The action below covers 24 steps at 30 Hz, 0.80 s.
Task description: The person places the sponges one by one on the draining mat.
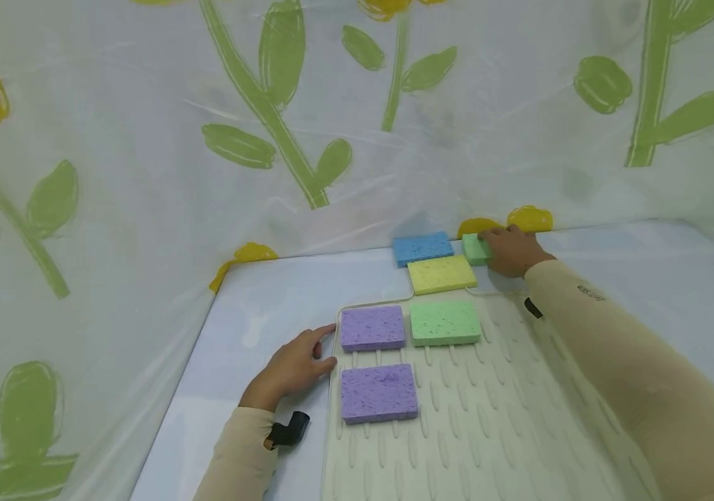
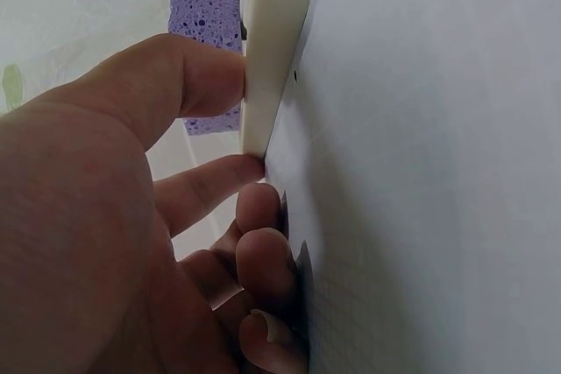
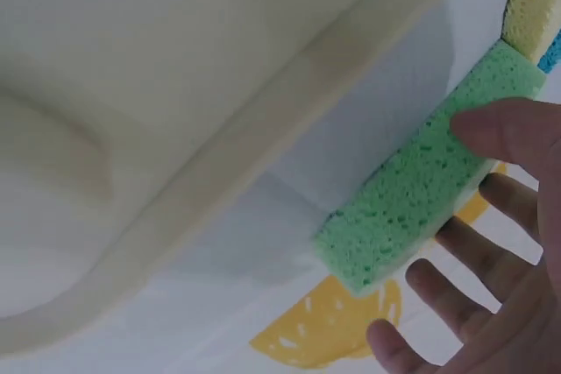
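Observation:
A cream ridged mat (image 1: pixel 457 431) lies on the white table. Two purple sponges (image 1: pixel 372 327) and a green sponge (image 1: pixel 445 322) rest on it. My left hand (image 1: pixel 291 365) is at the mat's left edge, thumb and index fingertips touching its raised rim (image 2: pixel 272 59), other fingers bent against the tabletop. Beyond the mat's far edge, my right hand (image 1: pixel 513 250) pinches another green sponge (image 3: pixel 421 168), thumb on the near face and fingers along the opposite side. A yellow sponge (image 1: pixel 442 274) and a blue sponge (image 1: pixel 422 248) lie to its left.
A whitish curtain (image 1: pixel 144 139) printed with green stems and yellow flowers hangs behind the table and on the left. White tabletop (image 1: pixel 632 264) shows right of the right forearm. A black wrist device (image 1: pixel 291 428) sits on the left wrist.

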Each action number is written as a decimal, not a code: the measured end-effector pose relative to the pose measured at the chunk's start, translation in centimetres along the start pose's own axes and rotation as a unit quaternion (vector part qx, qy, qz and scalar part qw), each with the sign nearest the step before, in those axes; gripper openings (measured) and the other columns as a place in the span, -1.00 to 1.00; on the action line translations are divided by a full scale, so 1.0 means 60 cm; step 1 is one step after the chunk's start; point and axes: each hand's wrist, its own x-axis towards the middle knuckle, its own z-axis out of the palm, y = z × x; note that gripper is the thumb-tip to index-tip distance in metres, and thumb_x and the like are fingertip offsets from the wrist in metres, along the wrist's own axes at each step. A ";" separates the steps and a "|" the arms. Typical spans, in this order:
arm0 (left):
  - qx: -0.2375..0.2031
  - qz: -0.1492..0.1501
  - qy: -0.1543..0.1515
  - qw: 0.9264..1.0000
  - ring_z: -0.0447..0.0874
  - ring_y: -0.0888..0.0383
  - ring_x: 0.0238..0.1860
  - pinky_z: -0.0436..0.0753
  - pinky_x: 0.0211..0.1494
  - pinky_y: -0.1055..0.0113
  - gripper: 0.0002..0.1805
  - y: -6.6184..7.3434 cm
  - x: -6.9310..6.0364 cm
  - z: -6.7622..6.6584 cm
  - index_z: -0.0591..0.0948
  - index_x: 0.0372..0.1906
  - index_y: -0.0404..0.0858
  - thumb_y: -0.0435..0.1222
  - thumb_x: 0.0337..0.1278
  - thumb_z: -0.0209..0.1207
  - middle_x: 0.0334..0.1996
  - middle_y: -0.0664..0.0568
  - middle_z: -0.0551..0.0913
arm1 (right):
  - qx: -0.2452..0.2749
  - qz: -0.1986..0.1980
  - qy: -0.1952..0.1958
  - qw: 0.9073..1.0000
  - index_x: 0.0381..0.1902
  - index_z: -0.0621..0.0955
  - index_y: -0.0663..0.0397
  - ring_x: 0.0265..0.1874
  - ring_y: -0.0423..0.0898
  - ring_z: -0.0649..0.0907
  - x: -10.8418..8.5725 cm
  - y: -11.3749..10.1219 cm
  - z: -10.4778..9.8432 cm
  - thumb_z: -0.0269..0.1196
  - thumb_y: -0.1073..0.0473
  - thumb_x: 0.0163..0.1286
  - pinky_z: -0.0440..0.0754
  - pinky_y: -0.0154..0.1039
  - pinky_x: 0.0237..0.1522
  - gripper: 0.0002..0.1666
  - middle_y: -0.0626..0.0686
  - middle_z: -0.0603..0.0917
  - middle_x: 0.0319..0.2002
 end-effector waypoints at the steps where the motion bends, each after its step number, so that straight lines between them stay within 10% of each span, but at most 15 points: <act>1: 0.000 0.000 0.002 1.000 0.36 0.18 -0.34 0.34 -0.27 0.28 -0.31 -0.001 -0.001 -0.001 0.38 0.47 -0.01 -0.14 0.23 0.28 -0.30 0.09 0.42 | -0.001 -0.002 0.001 1.000 0.44 0.30 0.26 0.35 0.48 0.26 0.000 0.000 -0.001 0.08 0.24 0.41 0.23 0.51 0.22 -0.35 0.40 0.32 0.40; 24: -0.004 0.007 0.005 1.000 0.36 0.17 -0.36 0.35 -0.29 0.28 -0.31 -0.003 -0.001 -0.001 0.38 0.47 -0.03 -0.15 0.24 0.28 -0.32 0.07 0.44 | -0.038 -0.016 0.027 0.999 0.41 0.35 0.23 0.22 0.53 0.38 -0.038 0.003 -0.001 0.27 0.12 0.37 0.30 0.54 0.11 -0.28 0.49 0.44 0.25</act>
